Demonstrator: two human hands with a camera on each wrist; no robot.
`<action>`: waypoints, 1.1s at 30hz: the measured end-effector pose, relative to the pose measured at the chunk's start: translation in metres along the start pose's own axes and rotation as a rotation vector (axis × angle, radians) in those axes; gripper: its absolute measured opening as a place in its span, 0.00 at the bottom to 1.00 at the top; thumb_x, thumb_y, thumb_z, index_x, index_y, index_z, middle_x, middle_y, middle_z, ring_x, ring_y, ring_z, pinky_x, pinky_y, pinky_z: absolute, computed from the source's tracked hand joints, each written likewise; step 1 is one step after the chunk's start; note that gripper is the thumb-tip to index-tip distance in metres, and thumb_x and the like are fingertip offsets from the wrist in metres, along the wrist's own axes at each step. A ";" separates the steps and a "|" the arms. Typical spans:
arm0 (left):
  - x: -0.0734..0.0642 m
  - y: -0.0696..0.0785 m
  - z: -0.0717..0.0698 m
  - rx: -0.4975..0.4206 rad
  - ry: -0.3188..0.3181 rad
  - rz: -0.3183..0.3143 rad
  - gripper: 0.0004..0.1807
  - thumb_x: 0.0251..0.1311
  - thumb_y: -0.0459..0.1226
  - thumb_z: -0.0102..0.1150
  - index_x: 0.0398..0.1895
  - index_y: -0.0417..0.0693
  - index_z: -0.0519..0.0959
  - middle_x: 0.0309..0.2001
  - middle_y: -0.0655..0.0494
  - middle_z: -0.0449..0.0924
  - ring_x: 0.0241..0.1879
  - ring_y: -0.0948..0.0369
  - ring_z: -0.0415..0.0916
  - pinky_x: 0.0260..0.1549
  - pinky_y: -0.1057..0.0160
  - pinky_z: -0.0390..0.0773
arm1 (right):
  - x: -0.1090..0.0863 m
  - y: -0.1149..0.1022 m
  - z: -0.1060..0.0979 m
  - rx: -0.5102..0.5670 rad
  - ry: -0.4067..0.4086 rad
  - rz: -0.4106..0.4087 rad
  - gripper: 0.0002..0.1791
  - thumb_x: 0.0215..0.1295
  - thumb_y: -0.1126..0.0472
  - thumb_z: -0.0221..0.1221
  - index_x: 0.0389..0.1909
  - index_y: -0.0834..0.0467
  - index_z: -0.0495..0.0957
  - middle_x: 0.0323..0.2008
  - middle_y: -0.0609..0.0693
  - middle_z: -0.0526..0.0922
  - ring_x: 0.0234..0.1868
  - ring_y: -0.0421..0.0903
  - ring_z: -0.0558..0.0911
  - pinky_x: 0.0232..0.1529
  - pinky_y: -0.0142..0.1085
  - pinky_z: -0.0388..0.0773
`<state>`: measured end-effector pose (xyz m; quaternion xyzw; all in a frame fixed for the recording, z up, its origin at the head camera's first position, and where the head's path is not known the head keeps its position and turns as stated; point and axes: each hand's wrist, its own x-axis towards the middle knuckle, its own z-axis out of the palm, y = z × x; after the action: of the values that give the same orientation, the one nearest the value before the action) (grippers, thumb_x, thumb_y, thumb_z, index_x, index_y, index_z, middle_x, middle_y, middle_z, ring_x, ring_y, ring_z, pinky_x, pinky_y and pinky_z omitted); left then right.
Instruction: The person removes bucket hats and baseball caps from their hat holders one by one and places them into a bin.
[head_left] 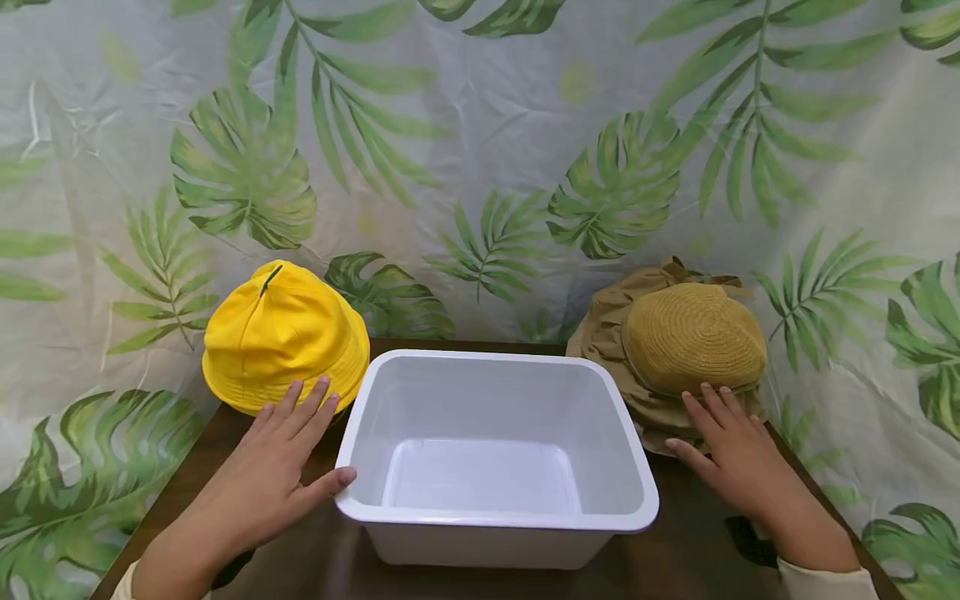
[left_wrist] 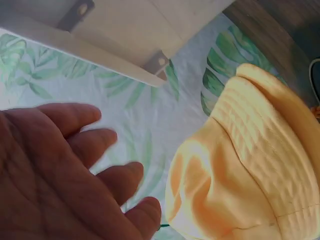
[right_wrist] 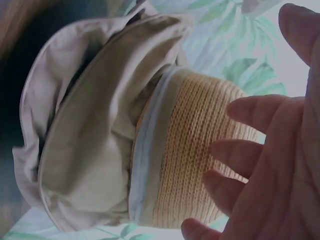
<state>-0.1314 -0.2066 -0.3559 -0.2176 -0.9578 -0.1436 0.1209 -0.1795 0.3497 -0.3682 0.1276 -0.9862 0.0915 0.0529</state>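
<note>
A yellow bucket hat (head_left: 281,333) sits crown up at the left of the table. My left hand (head_left: 281,454) hovers in front of it with fingers spread, the thumb overlapping the rim of a white plastic tub (head_left: 495,523) in the head view. In the left wrist view the yellow hat (left_wrist: 235,170) lies beyond the fingertips, apart from them. On the right rests a tan hat with a woven crown (head_left: 697,337) and a wide ruffled cloth brim (head_left: 600,333). My right hand (head_left: 738,458) reaches toward its near side, fingers extended, close to the woven crown (right_wrist: 190,145). Neither hand holds anything.
The tub stands in the middle between the two hats, with nothing inside it. A dark wooden table (head_left: 300,542) lies under everything. Behind hangs a pale curtain (head_left: 495,167) printed with green leaves, right at the table's back edge.
</note>
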 end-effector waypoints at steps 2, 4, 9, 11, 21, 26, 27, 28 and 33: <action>0.001 0.003 0.002 0.003 0.006 0.030 0.48 0.64 0.63 0.54 0.77 0.43 0.56 0.79 0.50 0.47 0.76 0.42 0.40 0.71 0.40 0.43 | 0.000 0.003 -0.004 -0.007 0.003 -0.015 0.45 0.72 0.39 0.52 0.75 0.68 0.55 0.74 0.73 0.48 0.75 0.70 0.41 0.58 0.76 0.48; 0.002 0.005 0.006 0.005 0.007 0.059 0.49 0.62 0.63 0.55 0.77 0.42 0.57 0.78 0.50 0.50 0.76 0.43 0.41 0.70 0.40 0.44 | 0.000 0.006 -0.006 -0.020 0.031 -0.048 0.44 0.72 0.40 0.54 0.74 0.68 0.56 0.73 0.73 0.50 0.75 0.70 0.43 0.57 0.75 0.51; 0.003 0.009 0.016 0.008 0.003 0.102 0.52 0.60 0.65 0.56 0.76 0.40 0.58 0.77 0.48 0.52 0.76 0.43 0.42 0.69 0.38 0.47 | -0.002 0.013 -0.011 -0.037 0.141 -0.153 0.43 0.68 0.46 0.61 0.73 0.68 0.59 0.71 0.73 0.57 0.73 0.70 0.52 0.57 0.72 0.58; 0.002 0.010 0.019 0.013 0.006 0.109 0.52 0.59 0.66 0.56 0.76 0.39 0.58 0.77 0.48 0.52 0.76 0.43 0.43 0.69 0.39 0.47 | -0.002 0.014 -0.013 -0.026 0.164 -0.184 0.43 0.67 0.47 0.62 0.73 0.67 0.58 0.70 0.72 0.58 0.71 0.70 0.55 0.56 0.70 0.61; 0.006 0.015 0.022 -0.004 -0.010 0.082 0.55 0.56 0.68 0.56 0.76 0.39 0.58 0.78 0.51 0.49 0.77 0.47 0.41 0.65 0.32 0.51 | 0.007 0.015 -0.033 0.006 0.228 -0.281 0.43 0.64 0.52 0.65 0.73 0.67 0.59 0.69 0.70 0.62 0.65 0.72 0.64 0.53 0.66 0.65; 0.007 0.017 0.024 -0.006 -0.009 0.072 0.56 0.55 0.69 0.56 0.76 0.39 0.59 0.78 0.50 0.50 0.77 0.46 0.43 0.64 0.31 0.51 | 0.020 0.020 -0.043 0.002 0.336 -0.381 0.38 0.62 0.55 0.67 0.69 0.67 0.66 0.64 0.71 0.69 0.60 0.72 0.70 0.55 0.62 0.67; 0.007 0.017 0.025 -0.007 -0.006 0.072 0.56 0.55 0.69 0.56 0.75 0.39 0.59 0.78 0.50 0.51 0.76 0.46 0.43 0.64 0.31 0.52 | 0.024 0.022 -0.045 -0.008 0.369 -0.406 0.37 0.61 0.54 0.68 0.67 0.67 0.68 0.62 0.70 0.72 0.59 0.70 0.72 0.56 0.60 0.67; 0.007 0.016 0.025 -0.007 -0.003 0.071 0.56 0.55 0.69 0.56 0.75 0.39 0.59 0.78 0.50 0.51 0.76 0.46 0.44 0.64 0.31 0.52 | 0.027 0.023 -0.047 -0.016 0.399 -0.429 0.36 0.62 0.53 0.67 0.66 0.67 0.70 0.60 0.70 0.73 0.58 0.70 0.73 0.57 0.58 0.68; 0.005 0.015 0.027 -0.009 0.008 0.071 0.55 0.55 0.69 0.57 0.75 0.39 0.61 0.77 0.50 0.53 0.75 0.46 0.47 0.63 0.31 0.53 | 0.040 0.031 -0.055 0.002 0.507 -0.440 0.31 0.63 0.52 0.67 0.62 0.66 0.74 0.58 0.67 0.77 0.57 0.67 0.75 0.64 0.45 0.66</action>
<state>-0.1338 -0.1825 -0.3765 -0.2512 -0.9484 -0.1442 0.1287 -0.2212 0.3806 -0.3146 0.3108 -0.8903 0.1075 0.3148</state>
